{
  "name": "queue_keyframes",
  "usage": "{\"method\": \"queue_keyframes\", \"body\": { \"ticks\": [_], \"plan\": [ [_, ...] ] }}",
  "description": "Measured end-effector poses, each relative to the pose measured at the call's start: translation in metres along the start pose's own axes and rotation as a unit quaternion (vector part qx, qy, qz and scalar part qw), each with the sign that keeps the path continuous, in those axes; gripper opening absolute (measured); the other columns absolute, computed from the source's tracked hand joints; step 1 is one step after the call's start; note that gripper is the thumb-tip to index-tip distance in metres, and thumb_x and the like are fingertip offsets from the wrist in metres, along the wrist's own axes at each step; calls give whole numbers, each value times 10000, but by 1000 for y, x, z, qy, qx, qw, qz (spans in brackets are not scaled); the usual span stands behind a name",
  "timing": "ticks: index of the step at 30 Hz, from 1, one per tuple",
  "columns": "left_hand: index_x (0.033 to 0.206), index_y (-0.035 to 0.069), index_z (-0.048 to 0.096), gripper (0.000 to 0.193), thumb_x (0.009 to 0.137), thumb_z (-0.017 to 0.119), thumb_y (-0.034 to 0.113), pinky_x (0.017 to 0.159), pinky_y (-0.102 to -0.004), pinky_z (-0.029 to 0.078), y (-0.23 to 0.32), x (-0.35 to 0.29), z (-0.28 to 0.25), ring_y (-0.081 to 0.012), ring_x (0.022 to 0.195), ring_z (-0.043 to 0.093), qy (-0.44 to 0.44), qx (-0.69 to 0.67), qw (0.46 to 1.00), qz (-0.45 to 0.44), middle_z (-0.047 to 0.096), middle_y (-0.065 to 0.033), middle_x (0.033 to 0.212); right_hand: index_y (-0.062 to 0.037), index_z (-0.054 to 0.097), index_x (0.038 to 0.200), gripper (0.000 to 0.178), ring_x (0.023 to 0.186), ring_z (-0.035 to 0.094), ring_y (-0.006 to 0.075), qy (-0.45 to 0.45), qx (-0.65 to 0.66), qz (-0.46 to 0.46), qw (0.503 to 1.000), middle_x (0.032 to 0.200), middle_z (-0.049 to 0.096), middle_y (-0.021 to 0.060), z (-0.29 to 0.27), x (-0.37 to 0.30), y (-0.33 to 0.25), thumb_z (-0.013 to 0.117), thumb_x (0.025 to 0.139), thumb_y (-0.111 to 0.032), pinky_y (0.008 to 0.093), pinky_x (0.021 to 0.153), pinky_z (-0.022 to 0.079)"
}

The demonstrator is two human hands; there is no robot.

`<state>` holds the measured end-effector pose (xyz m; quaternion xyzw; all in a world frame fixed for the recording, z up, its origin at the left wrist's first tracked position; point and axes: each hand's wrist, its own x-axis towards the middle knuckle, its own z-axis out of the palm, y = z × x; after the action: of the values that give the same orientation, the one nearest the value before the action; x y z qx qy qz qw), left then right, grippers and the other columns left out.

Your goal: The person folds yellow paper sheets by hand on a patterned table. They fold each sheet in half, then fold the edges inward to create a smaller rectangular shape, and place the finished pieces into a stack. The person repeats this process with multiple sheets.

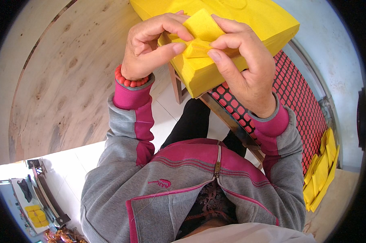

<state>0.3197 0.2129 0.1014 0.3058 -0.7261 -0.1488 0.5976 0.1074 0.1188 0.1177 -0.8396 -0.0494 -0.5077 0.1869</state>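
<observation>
In both hands, above the near end of a thick yellow stack of fabric bags, is a piece of folded yellow fabric. My left hand pinches its left edge between thumb and forefinger. Thumb and fingers of my right hand close on its right side, where a fold sticks out. Whether this piece is loose or part of the top bag, I cannot tell. The stack's near corner points toward me, over the edge of a bench covered in red and black patterned cloth.
A large wooden board takes up the left side. More folded yellow bags lie at the bench's right end, beside a pale wall. At lower left, a yellow bundle rests on a white surface.
</observation>
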Motion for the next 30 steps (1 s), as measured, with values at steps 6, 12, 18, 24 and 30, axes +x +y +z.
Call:
{"method": "queue_keyframes", "body": {
  "ticks": [6,12,18,24,30],
  "plan": [
    [903,19,675,50,856,688,33,1130,-442,367,0,0,2,-165,935,644,22,28,999,-10,679,-34,914,-30,637,924,149,992,659,337,0,-5,1,1000,1137,685,173,0,-2,1,731,822,-85,378,862,502],
    [933,21,656,43,893,670,31,1118,-428,385,2,0,8,-130,952,628,55,-4,998,-19,670,-2,920,-2,635,963,199,1078,664,331,34,27,-37,998,1239,620,278,-3,3,0,764,813,-27,353,912,531],
    [1035,12,592,98,943,626,7,892,-278,468,1,-4,20,-105,929,632,121,3,992,-36,677,-32,980,-34,649,954,214,1050,661,335,2,-6,-83,997,1210,655,215,-6,4,4,773,793,-100,367,893,526],
    [1079,12,556,163,939,629,-27,787,-222,486,-9,-12,13,-100,883,632,188,17,981,-47,675,-52,982,-26,651,973,182,1064,664,336,-40,-32,-111,992,1215,649,232,-17,13,5,737,846,-124,386,885,534],
    [1094,-21,638,169,939,600,36,826,-288,494,-28,-11,-4,-181,916,642,117,44,989,73,683,-110,1056,-8,659,1002,174,1060,664,340,-73,-114,-31,990,1194,665,220,-62,2,-13,703,885,-130,379,893,527]
  ]
}}
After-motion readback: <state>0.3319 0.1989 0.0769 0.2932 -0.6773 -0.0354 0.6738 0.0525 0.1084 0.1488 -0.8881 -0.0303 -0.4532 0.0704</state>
